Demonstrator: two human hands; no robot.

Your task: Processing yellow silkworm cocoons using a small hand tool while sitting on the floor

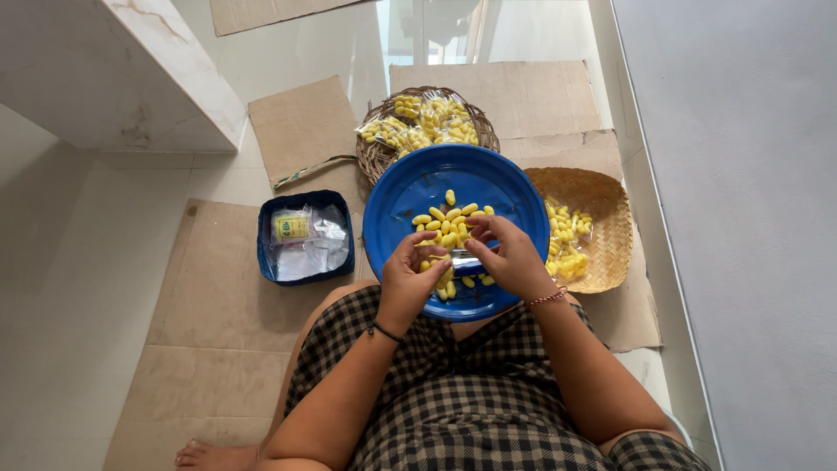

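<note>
A: What's the setting, from the head camera?

B: A pale tiled floor point(78, 262) with flattened cardboard point(218, 296) spread over it. The person sits there in checked clothing, with a round blue plate point(410, 187) resting on the lap.

A: What's on the plate?

B: Small yellow oval sweets point(453, 214), loose in a cluster at the middle and trailing toward the near rim. Their long axes point every way; no common direction.

A: And the hands?

B: Both are over the near half of the plate. Between them is a small clear packet point(466, 262), long axis roughly left to right across the picture. The left hand point(410, 279) has its fingers curled, pinching the packet's left end. The right hand point(514, 257) is curled over the right end, gripping it from above. What's inside the packet I cannot tell; the fingers hide most of it.

A: What's around the plate?

B: Beyond it, touching its far rim, a round wicker basket point(379, 157) holds filled packets of the same yellow sweets. To the right, partly under the plate's edge, a flat woven tray point(610, 209) carries more filled packets. To the left, apart from the plate, a dark blue box point(266, 253) holds clear bags and a small yellow label.
</note>
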